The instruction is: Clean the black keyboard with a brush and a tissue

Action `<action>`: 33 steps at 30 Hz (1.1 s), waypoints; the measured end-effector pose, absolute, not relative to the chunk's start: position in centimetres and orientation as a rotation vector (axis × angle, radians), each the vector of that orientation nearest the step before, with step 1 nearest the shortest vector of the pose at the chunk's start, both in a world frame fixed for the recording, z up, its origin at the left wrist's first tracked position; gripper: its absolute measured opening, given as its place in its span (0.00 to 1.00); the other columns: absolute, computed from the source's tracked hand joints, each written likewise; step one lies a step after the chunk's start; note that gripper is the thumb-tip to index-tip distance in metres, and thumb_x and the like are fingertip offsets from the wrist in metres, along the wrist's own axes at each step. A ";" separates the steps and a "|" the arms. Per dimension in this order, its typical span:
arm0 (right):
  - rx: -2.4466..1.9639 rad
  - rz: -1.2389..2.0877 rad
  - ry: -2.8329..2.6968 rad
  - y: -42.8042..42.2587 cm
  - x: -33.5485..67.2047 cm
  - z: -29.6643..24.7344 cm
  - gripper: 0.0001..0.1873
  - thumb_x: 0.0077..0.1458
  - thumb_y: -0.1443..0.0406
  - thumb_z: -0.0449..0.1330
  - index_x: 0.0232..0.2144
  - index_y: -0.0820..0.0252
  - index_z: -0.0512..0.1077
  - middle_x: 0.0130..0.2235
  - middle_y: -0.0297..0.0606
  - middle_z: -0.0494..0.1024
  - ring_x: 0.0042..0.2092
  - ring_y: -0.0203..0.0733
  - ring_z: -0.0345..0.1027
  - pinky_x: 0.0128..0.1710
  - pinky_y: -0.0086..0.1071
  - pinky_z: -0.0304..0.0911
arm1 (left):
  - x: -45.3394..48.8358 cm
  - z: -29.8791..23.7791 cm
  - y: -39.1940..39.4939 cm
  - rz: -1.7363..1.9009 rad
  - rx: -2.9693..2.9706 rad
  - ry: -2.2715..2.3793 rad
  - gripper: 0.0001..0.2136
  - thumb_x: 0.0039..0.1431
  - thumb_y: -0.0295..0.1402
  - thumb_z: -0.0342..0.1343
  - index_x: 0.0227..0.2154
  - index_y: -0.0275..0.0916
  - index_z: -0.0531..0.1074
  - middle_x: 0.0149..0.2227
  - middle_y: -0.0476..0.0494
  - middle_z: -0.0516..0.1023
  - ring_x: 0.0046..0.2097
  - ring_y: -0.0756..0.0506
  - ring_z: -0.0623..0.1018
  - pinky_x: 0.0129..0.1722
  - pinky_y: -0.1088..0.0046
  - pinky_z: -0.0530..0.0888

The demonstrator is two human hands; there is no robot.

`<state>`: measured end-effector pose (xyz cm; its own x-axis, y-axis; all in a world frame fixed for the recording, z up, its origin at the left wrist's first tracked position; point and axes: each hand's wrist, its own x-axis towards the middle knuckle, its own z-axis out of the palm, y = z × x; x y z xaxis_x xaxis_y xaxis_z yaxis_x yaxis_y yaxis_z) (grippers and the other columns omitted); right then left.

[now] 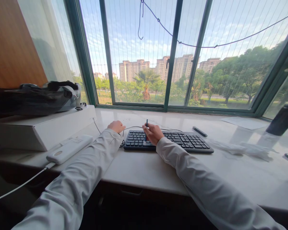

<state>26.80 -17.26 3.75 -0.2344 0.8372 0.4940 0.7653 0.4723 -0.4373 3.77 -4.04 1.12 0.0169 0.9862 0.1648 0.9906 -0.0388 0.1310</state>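
Observation:
A black keyboard (194,145) lies on the white stone countertop, its thin cable running behind it. Over its left half, my right hand (153,133) is closed around a slim dark pen-like stick (147,122), held nearly upright with its lower end down at the keys. What tip the stick has is too small to tell. My left hand (116,126) rests on the counter just left of the keyboard, close to the cable, its fingers curled in and nothing visible in them.
A white power strip (69,149) and a white box (62,127) with a dark bag (38,97) on it stand at left. Right of the keyboard lie a short dark stick (199,131), crumpled clear plastic (244,150), paper (243,122) and a black bottle (282,119). Windows rise behind.

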 end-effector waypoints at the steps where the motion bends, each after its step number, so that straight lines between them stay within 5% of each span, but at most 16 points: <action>1: -1.381 0.065 -1.970 -16.9 27.2 3.8 0.19 0.64 0.59 0.44 0.33 0.59 0.72 0.24 0.35 0.76 0.30 0.38 0.70 0.33 0.27 0.56 | 3.8 1.1 -4.1 -0.330 -2.222 -2.164 0.17 0.51 0.48 0.49 0.28 0.42 0.77 0.38 0.39 0.77 0.42 0.41 0.75 0.37 0.70 0.69; 6: -1.539 -0.104 -1.870 -15.2 29.1 3.8 0.18 0.64 0.59 0.44 0.42 0.60 0.70 0.34 0.42 0.79 0.36 0.43 0.72 0.38 0.31 0.58 | 3.8 1.2 -4.4 -0.329 -2.219 -2.170 0.16 0.52 0.47 0.49 0.30 0.42 0.77 0.38 0.38 0.77 0.43 0.40 0.75 0.37 0.71 0.70; 19: -1.138 0.242 -2.118 -15.1 29.5 3.1 0.18 0.64 0.56 0.41 0.35 0.59 0.66 0.22 0.28 0.68 0.25 0.33 0.63 0.30 0.26 0.58 | 3.9 1.3 -4.5 -0.317 -2.220 -2.174 0.17 0.52 0.48 0.49 0.27 0.42 0.76 0.38 0.39 0.78 0.42 0.41 0.75 0.39 0.70 0.70; 33: -1.342 0.104 -2.198 -15.1 30.2 3.7 0.13 0.63 0.61 0.47 0.35 0.60 0.69 0.21 0.31 0.72 0.26 0.34 0.67 0.32 0.27 0.57 | 3.9 1.3 -4.4 -0.313 -2.213 -2.173 0.17 0.51 0.48 0.49 0.29 0.42 0.77 0.40 0.38 0.77 0.43 0.40 0.75 0.38 0.70 0.70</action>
